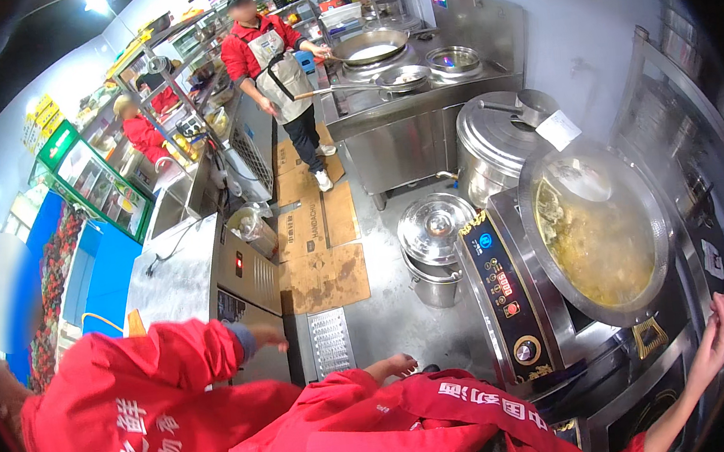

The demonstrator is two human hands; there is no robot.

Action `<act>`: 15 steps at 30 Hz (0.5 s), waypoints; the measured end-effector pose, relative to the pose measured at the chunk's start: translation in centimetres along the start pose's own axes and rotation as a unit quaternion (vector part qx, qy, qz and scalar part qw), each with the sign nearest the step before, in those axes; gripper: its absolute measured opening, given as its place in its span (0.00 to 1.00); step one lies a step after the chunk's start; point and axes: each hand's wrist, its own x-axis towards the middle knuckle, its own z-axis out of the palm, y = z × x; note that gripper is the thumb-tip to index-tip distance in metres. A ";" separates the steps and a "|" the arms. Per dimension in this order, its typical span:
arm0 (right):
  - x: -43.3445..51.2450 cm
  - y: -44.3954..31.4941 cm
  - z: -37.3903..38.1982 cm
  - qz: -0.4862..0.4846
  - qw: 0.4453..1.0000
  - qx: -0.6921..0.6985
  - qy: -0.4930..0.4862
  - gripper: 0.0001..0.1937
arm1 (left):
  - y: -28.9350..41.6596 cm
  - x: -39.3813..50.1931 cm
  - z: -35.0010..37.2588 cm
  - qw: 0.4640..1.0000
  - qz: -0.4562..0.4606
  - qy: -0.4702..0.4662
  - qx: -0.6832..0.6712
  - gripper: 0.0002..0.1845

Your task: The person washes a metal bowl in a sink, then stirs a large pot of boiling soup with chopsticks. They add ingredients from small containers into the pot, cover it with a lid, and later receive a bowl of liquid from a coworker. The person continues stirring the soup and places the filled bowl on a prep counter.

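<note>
My left hand point(401, 364) hangs low in front of my red jacket, its fingers loosely bent and apart, holding nothing visible. At the far right, my right hand point(721, 324) is raised over the dark counter, fingers extended, with nothing seen in it. It is nearest to a large hammered wok point(536, 262), just beyond its lower right rim. Steaming yellowish broth point(602, 243) with pieces of food fills the wok, and a pale, steam-blurred utensil or reflection shows near its top. A brass-coloured handle point(649, 336) sits below the rim. The cooker's control panel point(503, 291) has a lit red display and a knob.
A co-worker in red point(159, 411) stands close at my left, a hand extended. Another person point(274, 72) in an apron holds a wok's handle point(372, 47) at the far stove. A lidded pot point(436, 229) stands on the floor by the cooker; flattened cardboard point(324, 277) covers the aisle.
</note>
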 end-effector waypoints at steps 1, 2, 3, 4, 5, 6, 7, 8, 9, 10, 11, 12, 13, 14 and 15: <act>-0.6 -0.8 -0.2 0.025 1.000 0.009 0.004 0.13 | -0.2 0.0 -0.2 1.000 -0.003 0.023 0.004 0.17; -1.5 -1.7 -0.2 0.059 0.998 0.029 0.009 0.13 | -0.3 -0.1 -0.4 0.999 0.002 0.044 0.019 0.17; -2.3 -2.7 -0.1 0.092 0.994 0.049 0.014 0.13 | -0.4 -0.3 -0.4 0.999 0.008 0.033 0.024 0.17; -3.1 -3.7 0.1 0.089 0.991 0.100 0.032 0.12 | -0.4 -0.5 -0.7 0.999 0.008 0.021 0.037 0.17; -3.6 -4.7 0.2 0.092 0.978 0.184 0.033 0.11 | -0.3 -0.7 -0.8 0.999 0.006 0.004 0.051 0.17; -4.3 -5.8 0.6 0.092 0.977 0.189 0.044 0.11 | -0.1 -1.0 -0.8 0.998 0.003 -0.018 0.063 0.17; -5.0 -6.9 0.9 0.075 0.968 0.234 0.056 0.12 | 0.2 -1.3 -0.8 0.996 -0.004 -0.044 0.075 0.17; -5.8 -7.8 1.4 0.075 0.969 0.229 0.050 0.12 | 0.6 -1.5 -0.6 0.994 -0.015 -0.072 0.085 0.17; -6.5 -8.8 1.9 0.088 0.960 0.261 0.046 0.13 | 1.0 -1.8 -0.4 0.991 -0.032 -0.098 0.090 0.18; -6.9 -9.5 2.7 0.067 0.960 0.266 0.049 0.13 | 1.6 -2.0 -0.2 0.988 -0.046 -0.118 0.093 0.18; -7.3 -10.1 3.5 0.062 0.954 0.288 0.053 0.13 | 2.2 -2.2 -0.1 0.985 -0.058 -0.134 0.095 0.18; -7.8 -10.7 4.1 0.095 0.940 0.324 0.048 0.12 | 2.8 -2.4 0.2 0.983 -0.068 -0.145 0.092 0.18; -8.1 -11.3 4.8 0.126 0.923 0.360 0.046 0.11 | 3.5 -2.5 0.2 0.984 -0.065 -0.145 0.081 0.18; -8.3 -11.7 5.3 0.155 0.905 0.396 0.020 0.11 | 4.0 -2.7 0.1 0.987 -0.056 -0.139 0.061 0.18; -8.3 -12.0 5.8 0.181 0.883 0.433 0.000 0.11 | 4.7 -2.7 0.1 0.991 -0.022 -0.131 0.030 0.18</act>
